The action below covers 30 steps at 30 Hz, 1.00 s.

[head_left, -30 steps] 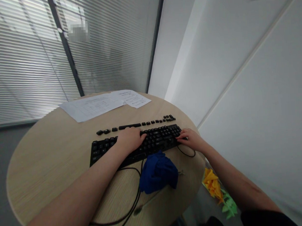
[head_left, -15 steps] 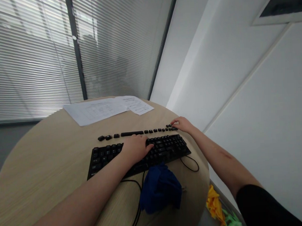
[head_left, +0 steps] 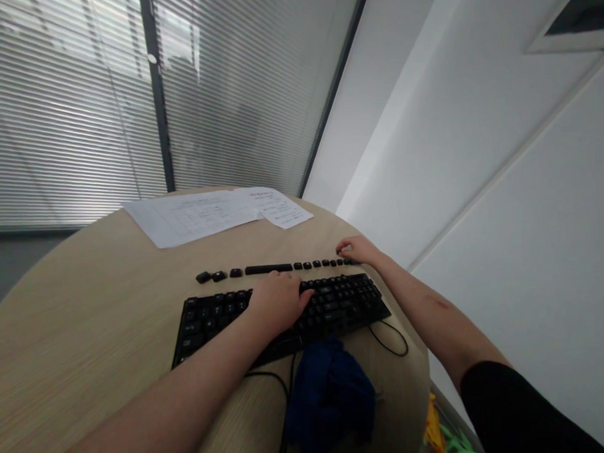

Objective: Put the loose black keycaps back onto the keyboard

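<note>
A black keyboard (head_left: 335,298) lies on the round wooden table, with a row of loose black keycaps (head_left: 235,273) along its far side. One long black keycap (head_left: 268,269) sits in that row. My left hand (head_left: 278,301) rests palm down across the keyboard's middle, thumb apart from the fingers, hiding some keys. Past the keyboard's far right corner, my right hand (head_left: 358,248) has its fingers curled and pinched on a small black keycap (head_left: 338,251). Its fingers partly cover the end of the row.
A crumpled blue cloth (head_left: 329,399) and black cables (head_left: 284,387) lie in front of the keyboard. Printed papers (head_left: 201,214) are at the table's far side. A white wall (head_left: 506,211) rises close on the right. Yellow and green items (head_left: 434,431) are below the table edge.
My right fingers have closed in on a small keycap near the row's right end and shifted slightly left. My left hand stays on the keyboard. The view has moved slightly.
</note>
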Each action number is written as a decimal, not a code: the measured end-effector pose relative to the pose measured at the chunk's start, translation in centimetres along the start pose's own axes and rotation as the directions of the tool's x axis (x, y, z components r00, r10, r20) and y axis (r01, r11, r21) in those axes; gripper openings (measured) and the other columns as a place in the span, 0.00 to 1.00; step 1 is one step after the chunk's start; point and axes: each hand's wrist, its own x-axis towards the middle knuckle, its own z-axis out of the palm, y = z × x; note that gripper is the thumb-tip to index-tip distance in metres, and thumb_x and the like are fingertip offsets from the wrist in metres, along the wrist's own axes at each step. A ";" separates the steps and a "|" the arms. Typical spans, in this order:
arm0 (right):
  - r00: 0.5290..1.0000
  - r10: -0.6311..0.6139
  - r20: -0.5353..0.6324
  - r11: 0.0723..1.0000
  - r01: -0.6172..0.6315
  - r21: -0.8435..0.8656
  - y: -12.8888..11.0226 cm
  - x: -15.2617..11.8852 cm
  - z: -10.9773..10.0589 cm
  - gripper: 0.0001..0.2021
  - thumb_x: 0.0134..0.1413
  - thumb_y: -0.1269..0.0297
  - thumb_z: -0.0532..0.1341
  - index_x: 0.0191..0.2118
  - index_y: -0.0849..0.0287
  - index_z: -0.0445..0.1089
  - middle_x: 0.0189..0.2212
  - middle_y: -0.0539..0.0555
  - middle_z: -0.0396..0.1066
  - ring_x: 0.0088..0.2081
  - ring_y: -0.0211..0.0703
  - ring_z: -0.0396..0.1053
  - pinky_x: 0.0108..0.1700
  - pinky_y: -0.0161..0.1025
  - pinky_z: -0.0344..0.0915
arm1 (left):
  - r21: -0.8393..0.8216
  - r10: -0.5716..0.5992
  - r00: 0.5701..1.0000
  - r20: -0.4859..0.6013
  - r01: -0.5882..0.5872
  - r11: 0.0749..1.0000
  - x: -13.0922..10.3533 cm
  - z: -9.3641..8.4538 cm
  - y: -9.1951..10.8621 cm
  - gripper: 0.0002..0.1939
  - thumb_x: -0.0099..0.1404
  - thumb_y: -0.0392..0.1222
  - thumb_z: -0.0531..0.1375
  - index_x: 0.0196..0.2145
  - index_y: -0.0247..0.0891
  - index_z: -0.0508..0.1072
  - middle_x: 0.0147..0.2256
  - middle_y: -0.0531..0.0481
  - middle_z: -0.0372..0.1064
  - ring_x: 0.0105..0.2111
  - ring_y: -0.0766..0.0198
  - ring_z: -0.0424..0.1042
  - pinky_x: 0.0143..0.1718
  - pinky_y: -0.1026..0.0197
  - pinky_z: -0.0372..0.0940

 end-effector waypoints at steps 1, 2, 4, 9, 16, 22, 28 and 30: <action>0.999 0.001 -0.046 0.999 0.001 0.033 -0.2 -0.5 -0.2 0.08 0.52 0.69 0.67 0.38 0.56 0.81 0.39 0.50 0.78 0.44 0.40 0.75 0.53 0.35 0.69 | 0.000 0.003 1.000 0.000 -0.003 1.000 0.0 0.0 0.0 0.25 0.74 0.57 0.51 0.46 0.36 0.78 0.45 0.36 0.77 0.47 0.42 0.73 0.46 0.46 0.69; 0.995 0.004 -0.098 0.998 0.003 0.068 -0.3 -1.3 -0.4 0.08 0.53 0.67 0.67 0.40 0.56 0.81 0.40 0.50 0.78 0.45 0.40 0.75 0.54 0.36 0.70 | 0.001 0.005 1.000 -0.001 -0.005 1.000 0.0 0.0 0.0 0.25 0.74 0.57 0.51 0.46 0.35 0.78 0.45 0.36 0.77 0.48 0.42 0.73 0.46 0.46 0.69; 0.978 0.017 -0.210 0.991 0.012 0.136 -0.4 -3.9 -0.8 0.10 0.56 0.62 0.66 0.43 0.57 0.80 0.41 0.52 0.78 0.45 0.40 0.75 0.55 0.37 0.70 | 0.010 0.008 1.000 0.002 -0.008 1.000 0.0 -0.1 0.1 0.25 0.74 0.57 0.50 0.46 0.35 0.78 0.45 0.36 0.76 0.48 0.42 0.73 0.45 0.46 0.69; 0.876 0.113 -0.469 0.967 0.011 0.254 0.1 -13.8 -0.4 0.17 0.59 0.49 0.64 0.42 0.58 0.79 0.45 0.56 0.77 0.47 0.43 0.75 0.58 0.43 0.71 | 0.033 0.008 1.000 0.024 -0.009 0.999 0.2 -0.1 0.1 0.26 0.74 0.58 0.49 0.47 0.35 0.78 0.46 0.36 0.76 0.49 0.42 0.72 0.46 0.47 0.68; 0.774 0.259 -0.578 0.935 -0.050 0.352 0.4 -21.4 3.4 0.18 0.60 0.49 0.63 0.43 0.60 0.78 0.42 0.57 0.77 0.43 0.44 0.76 0.53 0.45 0.74 | 0.019 0.004 1.000 0.029 -0.004 1.000 0.3 0.0 -0.2 0.26 0.75 0.57 0.48 0.50 0.37 0.77 0.49 0.37 0.75 0.51 0.44 0.71 0.54 0.47 0.64; 0.872 0.109 -0.478 0.958 0.035 0.283 -0.6 -21.8 3.5 0.13 0.61 0.54 0.63 0.46 0.55 0.78 0.41 0.54 0.77 0.40 0.42 0.75 0.47 0.42 0.74 | 0.075 0.000 1.000 0.026 -0.002 0.997 0.3 -0.1 -0.2 0.27 0.75 0.57 0.46 0.51 0.38 0.77 0.50 0.39 0.75 0.51 0.45 0.72 0.56 0.48 0.63; 0.909 -0.036 -0.416 0.982 0.108 0.152 -0.8 -21.4 3.6 0.12 0.65 0.60 0.60 0.49 0.54 0.77 0.44 0.55 0.76 0.45 0.43 0.74 0.51 0.43 0.72 | 0.119 0.021 0.999 0.025 -0.024 0.993 0.4 -0.1 -0.2 0.27 0.76 0.56 0.44 0.52 0.38 0.76 0.50 0.39 0.76 0.53 0.47 0.72 0.56 0.50 0.64; 0.916 -0.048 -0.398 0.989 0.101 0.112 -1.0 -21.3 3.6 0.13 0.66 0.62 0.59 0.51 0.54 0.76 0.44 0.55 0.76 0.46 0.43 0.73 0.51 0.43 0.72 | 0.115 0.021 1.000 0.022 -0.023 0.993 0.4 -0.2 -0.2 0.27 0.76 0.55 0.44 0.52 0.38 0.76 0.50 0.40 0.76 0.53 0.47 0.72 0.57 0.50 0.64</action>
